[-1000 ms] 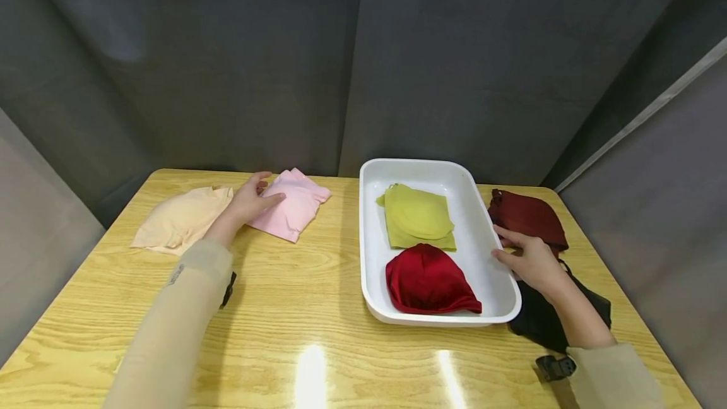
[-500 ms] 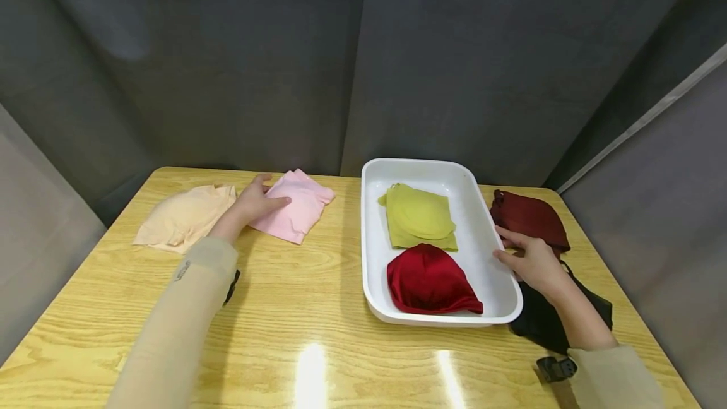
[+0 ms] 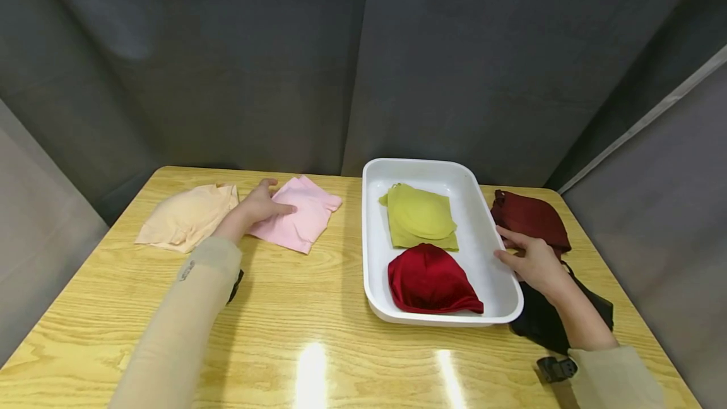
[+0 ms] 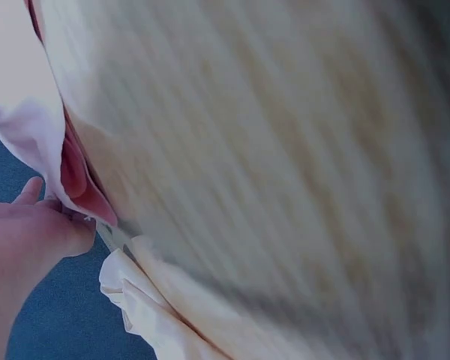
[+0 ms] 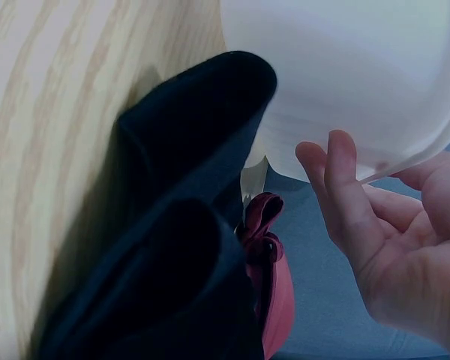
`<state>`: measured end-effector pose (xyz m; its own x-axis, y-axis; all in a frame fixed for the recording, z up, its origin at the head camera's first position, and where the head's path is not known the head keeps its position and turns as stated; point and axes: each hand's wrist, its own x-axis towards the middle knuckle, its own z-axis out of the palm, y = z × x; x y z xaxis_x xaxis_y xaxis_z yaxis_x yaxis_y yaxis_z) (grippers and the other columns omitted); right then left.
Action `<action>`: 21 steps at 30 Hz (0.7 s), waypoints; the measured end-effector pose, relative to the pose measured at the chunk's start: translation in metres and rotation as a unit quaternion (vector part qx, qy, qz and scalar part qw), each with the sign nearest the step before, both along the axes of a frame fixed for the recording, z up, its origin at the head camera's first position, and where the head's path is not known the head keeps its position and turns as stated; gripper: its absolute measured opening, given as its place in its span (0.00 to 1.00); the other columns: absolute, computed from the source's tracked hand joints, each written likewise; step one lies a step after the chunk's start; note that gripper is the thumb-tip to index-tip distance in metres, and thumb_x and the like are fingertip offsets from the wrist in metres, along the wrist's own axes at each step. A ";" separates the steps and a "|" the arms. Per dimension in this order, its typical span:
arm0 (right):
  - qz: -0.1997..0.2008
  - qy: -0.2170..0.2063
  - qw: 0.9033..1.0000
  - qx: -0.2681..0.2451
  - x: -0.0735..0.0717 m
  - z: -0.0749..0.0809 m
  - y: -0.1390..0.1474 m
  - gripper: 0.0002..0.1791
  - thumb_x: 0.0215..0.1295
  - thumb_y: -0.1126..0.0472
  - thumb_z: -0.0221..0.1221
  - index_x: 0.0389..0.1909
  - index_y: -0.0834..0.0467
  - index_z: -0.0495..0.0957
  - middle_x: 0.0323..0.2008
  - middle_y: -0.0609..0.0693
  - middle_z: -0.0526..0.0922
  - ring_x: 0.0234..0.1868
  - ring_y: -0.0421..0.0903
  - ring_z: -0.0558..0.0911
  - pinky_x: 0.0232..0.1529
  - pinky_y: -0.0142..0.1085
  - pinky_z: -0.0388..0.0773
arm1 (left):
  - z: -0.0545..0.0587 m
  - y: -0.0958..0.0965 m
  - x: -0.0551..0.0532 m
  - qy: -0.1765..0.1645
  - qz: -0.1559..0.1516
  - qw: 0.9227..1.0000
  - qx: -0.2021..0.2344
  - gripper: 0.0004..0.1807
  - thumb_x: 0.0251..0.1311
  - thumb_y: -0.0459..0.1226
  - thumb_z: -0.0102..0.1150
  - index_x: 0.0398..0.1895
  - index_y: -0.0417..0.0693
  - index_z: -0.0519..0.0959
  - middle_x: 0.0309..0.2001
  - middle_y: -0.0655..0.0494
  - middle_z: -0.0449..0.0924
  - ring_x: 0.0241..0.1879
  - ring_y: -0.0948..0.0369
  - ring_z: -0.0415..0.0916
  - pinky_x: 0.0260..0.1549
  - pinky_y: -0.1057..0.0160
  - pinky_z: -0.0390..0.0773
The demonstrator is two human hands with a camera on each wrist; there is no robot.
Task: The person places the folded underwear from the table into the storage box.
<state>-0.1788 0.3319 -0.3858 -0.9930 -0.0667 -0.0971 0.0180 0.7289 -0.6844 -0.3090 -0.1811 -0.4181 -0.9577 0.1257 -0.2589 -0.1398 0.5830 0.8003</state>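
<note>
My left hand [image 3: 258, 205] is at the left side of a folded pink bra [image 3: 307, 207], its thumb over the cloth and fingers spread toward the back edge. In the left wrist view, that hand [image 4: 30, 236] touches the pink fabric [image 4: 30, 120]; some fingertips are hidden. My right hand [image 3: 536, 260] grips the right rim of a white plastic tray [image 3: 369, 257]. The right wrist view has fingers [image 5: 343, 176] against the tray's outer wall and the thumb at its rim. Inside the tray lie a yellow-green folded bra [image 3: 420, 213] and a red satin bra [image 3: 428, 279].
A beige folded bra [image 3: 187, 216] lies left of my left hand. Right of the tray are a dark maroon bra [image 3: 531, 216] and a black bra [image 3: 539, 320], partly under my right forearm. Grey curtains [image 3: 255, 62] stand behind the wooden table [image 3: 295, 308].
My left hand has moved slightly right, and the pink bra has shifted right and a little toward me, turning slightly. My right hand and the tray have stayed in place.
</note>
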 end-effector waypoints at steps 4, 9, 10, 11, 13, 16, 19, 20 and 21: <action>-0.001 0.002 1.000 0.000 0.000 0.000 -0.001 0.34 0.65 0.61 0.58 0.70 0.63 0.57 0.52 0.70 0.73 0.41 0.57 0.82 0.31 0.44 0.83 | 0.001 0.001 0.003 0.010 -0.005 1.000 -0.012 0.54 0.50 0.49 0.69 0.72 0.40 0.45 0.68 0.32 0.53 0.67 0.43 0.54 0.66 0.48 0.57; -0.002 0.000 1.000 0.000 -0.001 -0.001 -0.001 0.35 0.65 0.60 0.58 0.70 0.63 0.57 0.53 0.71 0.73 0.42 0.59 0.82 0.32 0.45 0.83 | -0.004 -0.001 0.003 0.015 -0.001 1.000 0.009 0.50 0.52 0.43 0.68 0.72 0.43 0.47 0.69 0.34 0.52 0.68 0.43 0.54 0.66 0.48 0.58; -0.002 0.000 1.000 0.000 -0.001 -0.001 -0.001 0.35 0.65 0.60 0.58 0.70 0.63 0.57 0.53 0.71 0.73 0.42 0.59 0.82 0.32 0.45 0.83 | -0.005 -0.001 0.002 0.017 0.001 1.000 0.017 0.49 0.52 0.42 0.67 0.72 0.45 0.48 0.69 0.35 0.52 0.68 0.43 0.54 0.66 0.48 0.58; -0.001 0.000 1.000 0.000 -0.001 -0.001 -0.001 0.35 0.65 0.60 0.58 0.70 0.63 0.57 0.53 0.71 0.73 0.42 0.59 0.82 0.32 0.45 0.83 | -0.007 -0.002 0.001 0.020 0.001 1.000 0.020 0.47 0.53 0.41 0.67 0.72 0.46 0.50 0.70 0.36 0.52 0.68 0.43 0.55 0.65 0.48 0.59; -0.002 0.000 1.000 0.000 -0.001 -0.001 -0.001 0.35 0.65 0.60 0.58 0.70 0.63 0.57 0.53 0.71 0.73 0.42 0.60 0.82 0.32 0.45 0.83 | -0.009 -0.002 0.000 0.027 0.001 0.999 0.026 0.44 0.53 0.39 0.68 0.71 0.48 0.54 0.70 0.37 0.53 0.67 0.44 0.56 0.64 0.48 0.60; -0.001 -0.002 1.000 0.001 0.000 -0.001 -0.001 0.35 0.65 0.60 0.59 0.70 0.63 0.57 0.52 0.71 0.73 0.42 0.60 0.82 0.32 0.45 0.83 | -0.010 -0.002 -0.001 0.037 0.000 0.999 0.025 0.39 0.53 0.38 0.68 0.67 0.51 0.60 0.69 0.39 0.54 0.65 0.45 0.58 0.63 0.49 0.62; -0.003 -0.004 1.000 0.003 0.000 -0.001 -0.001 0.35 0.65 0.60 0.59 0.70 0.63 0.57 0.53 0.71 0.73 0.42 0.59 0.82 0.32 0.45 0.83 | -0.008 -0.001 0.001 0.045 0.001 0.999 0.021 0.35 0.52 0.38 0.68 0.65 0.51 0.65 0.69 0.41 0.56 0.63 0.46 0.61 0.62 0.49 0.63; -0.003 -0.005 1.000 0.003 0.000 -0.001 -0.001 0.35 0.65 0.60 0.59 0.70 0.63 0.57 0.52 0.72 0.73 0.42 0.59 0.82 0.32 0.45 0.83 | -0.007 0.000 0.002 0.047 0.002 0.999 0.021 0.35 0.52 0.38 0.68 0.64 0.51 0.66 0.69 0.41 0.56 0.62 0.47 0.61 0.63 0.49 0.62; -0.003 -0.006 1.000 0.003 0.000 -0.001 -0.001 0.35 0.65 0.60 0.59 0.70 0.62 0.57 0.52 0.72 0.73 0.42 0.59 0.82 0.32 0.45 0.83 | -0.006 0.000 0.002 0.049 0.003 0.999 0.021 0.34 0.52 0.38 0.68 0.64 0.52 0.67 0.69 0.41 0.57 0.62 0.47 0.61 0.63 0.50 0.62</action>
